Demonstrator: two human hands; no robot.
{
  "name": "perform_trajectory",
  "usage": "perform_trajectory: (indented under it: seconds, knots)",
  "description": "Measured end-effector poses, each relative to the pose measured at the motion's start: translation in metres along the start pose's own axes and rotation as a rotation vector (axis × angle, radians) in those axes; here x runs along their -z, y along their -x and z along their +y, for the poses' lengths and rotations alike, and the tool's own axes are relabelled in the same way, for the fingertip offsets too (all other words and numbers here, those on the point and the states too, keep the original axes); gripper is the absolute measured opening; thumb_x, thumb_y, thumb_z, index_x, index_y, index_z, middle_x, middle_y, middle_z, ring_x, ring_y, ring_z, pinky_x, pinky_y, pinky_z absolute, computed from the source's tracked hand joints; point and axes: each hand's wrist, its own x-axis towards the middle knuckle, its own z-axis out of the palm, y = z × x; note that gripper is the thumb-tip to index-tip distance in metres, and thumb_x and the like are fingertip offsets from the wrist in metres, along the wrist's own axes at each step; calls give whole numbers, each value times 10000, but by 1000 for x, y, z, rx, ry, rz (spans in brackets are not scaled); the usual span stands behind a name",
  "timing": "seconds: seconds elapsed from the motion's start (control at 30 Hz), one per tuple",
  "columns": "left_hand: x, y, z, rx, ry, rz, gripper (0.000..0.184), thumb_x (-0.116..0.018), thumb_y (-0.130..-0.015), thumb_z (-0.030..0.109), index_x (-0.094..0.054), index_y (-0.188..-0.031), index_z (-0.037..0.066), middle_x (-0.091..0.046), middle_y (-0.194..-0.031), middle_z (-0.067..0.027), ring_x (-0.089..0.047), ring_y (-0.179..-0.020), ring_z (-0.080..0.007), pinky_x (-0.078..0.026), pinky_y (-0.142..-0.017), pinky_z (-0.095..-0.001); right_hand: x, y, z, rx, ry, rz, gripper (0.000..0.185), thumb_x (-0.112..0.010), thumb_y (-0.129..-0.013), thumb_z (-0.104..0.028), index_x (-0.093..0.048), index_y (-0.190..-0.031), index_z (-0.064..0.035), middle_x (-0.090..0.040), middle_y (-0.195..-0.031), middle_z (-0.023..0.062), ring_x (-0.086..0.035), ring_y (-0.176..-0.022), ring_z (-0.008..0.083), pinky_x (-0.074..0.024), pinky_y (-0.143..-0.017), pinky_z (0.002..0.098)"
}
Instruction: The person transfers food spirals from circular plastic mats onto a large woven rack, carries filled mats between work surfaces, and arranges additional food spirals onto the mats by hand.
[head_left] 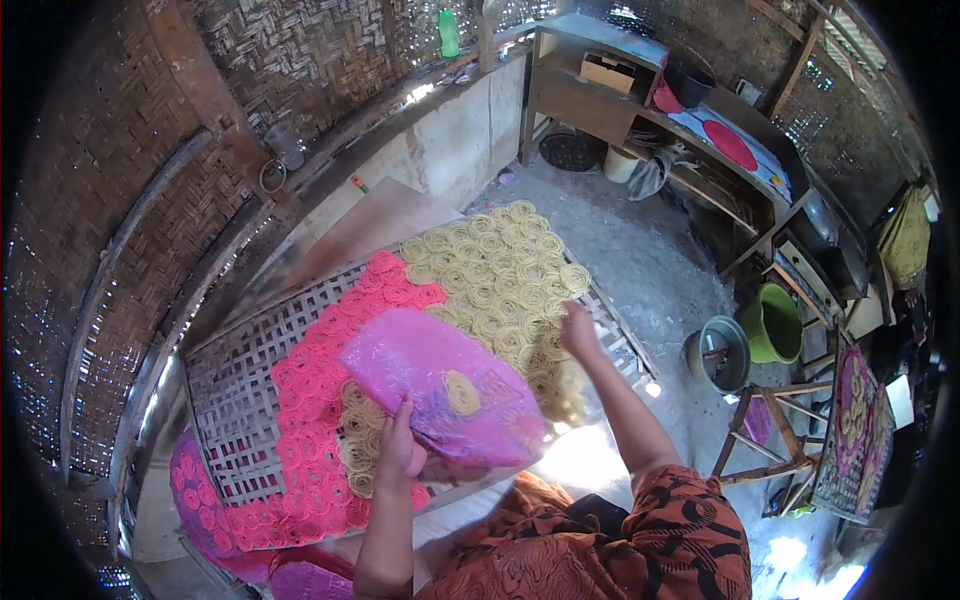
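My left hand [402, 442] grips the near edge of a glossy pink plastic sheet [400, 345], held tilted above a woven bamboo tray [230, 400]. One pale yellow noodle-like coil [462, 394] lies on the sheet. My right hand [577, 331] has its fingers curled together by the right edge of the tray, close to a yellow coil [575, 279]; whether anything is between the fingers is hidden. Rows of yellow coils [495, 265] cover the tray's far right part. Bright pink coils [325, 365] spread across its middle and near side, with more yellow coils [360, 425] beside the sheet.
Pink plastic with pink coils [195, 490] sits at the tray's left. On the floor to the right stand a grey bucket [720, 355] and a green basin [773, 325]. Farther right, a wooden stand [775, 440] is near another coil-covered tray [850, 430]. Wooden shelves [590, 85] line the back.
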Motion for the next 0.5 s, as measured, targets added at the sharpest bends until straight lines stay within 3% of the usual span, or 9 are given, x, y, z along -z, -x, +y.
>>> perform_trajectory:
  seconds: [0.07, 0.1, 0.13, 0.23, 0.33, 0.37, 0.43, 0.5]
  knots:
    - [-2, -10, -23, -24, -34, -13, 399, -499, -937, 211, -410, -1285, 38, -510, -1226, -89, -504, -1124, -222, -413, -971, -414, 46, 34, -127, -246, -180, -513, 337, -627, -855, -190, -591, -1160, -51, -655, -991, 92, -611, -875, 147, -492, -774, 291]
    - [-1, -13, -38, -50, -70, -21, 413, -515, -933, 202, -400, -1294, 37, -500, -1223, -76, -496, -1116, -202, -416, -961, -399, 61, 53, -178, -240, -429, -628, 324, -625, -855, -175, -594, -1142, -27, -653, -952, 67, -602, -824, 131, -483, -757, 275]
    - [-1, -15, -51, -44, -66, -21, 413, -515, -933, 202, -400, -1294, 37, -500, -1223, -76, -496, -1116, -202, -416, -961, -399, 68, 68, -203, -232, -681, -735, 311, -623, -855, -159, -596, -1124, -4, -651, -913, 41, -594, -774, 114, -474, -741, 258]
    - [-24, -13, -62, 11, -79, -14, 371, -484, -946, 182, -407, -1288, 63, -517, -1203, -81, -504, -1116, -229, -411, -952, -422, 57, 79, -183, -288, -871, -811, 295, -636, -834, -106, -601, -1104, 7, -647, -920, 41, -594, -772, 122, -487, -734, 265]
    - [-23, -5, -33, 62, 27, -7, 376, -501, -938, 176, -409, -1286, 68, -518, -1206, -78, -501, -1126, -231, -404, -961, -428, 79, 49, -141, -411, -703, -592, 256, -632, -815, -52, -619, -1063, 13, -646, -881, 54, -592, -761, 122, -484, -708, 252]
    - [-13, 1, -21, -4, -23, 6, 362, -526, -925, 210, -451, -1252, 75, -545, -1169, -71, -531, -1069, -229, -436, -906, -424, 86, 37, -118, -429, -728, -495, 244, -625, -818, -46, -622, -1055, 11, -646, -871, 53, -591, -750, 117, -483, -696, 247]
    - [13, 13, 9, -56, 45, 136, 341, -502, -931, 213, -468, -1217, 31, -545, -1146, -101, -544, -1048, -263, -437, -917, -451, 95, 7, -64, -434, -718, -315, 227, -614, -828, -39, -627, -1050, 6, -649, -860, 53, -591, -733, 108, -482, -663, 239]
    - [73, 33, 46, -58, -14, 386, 366, -496, -927, 277, -478, -1218, 56, -550, -1138, -96, -559, -1005, -256, -457, -866, -436, 102, -20, -26, -425, -687, -175, 219, -604, -839, -36, -628, -1053, 2, -653, -868, 52, -594, -726, 104, -482, -627, 235]
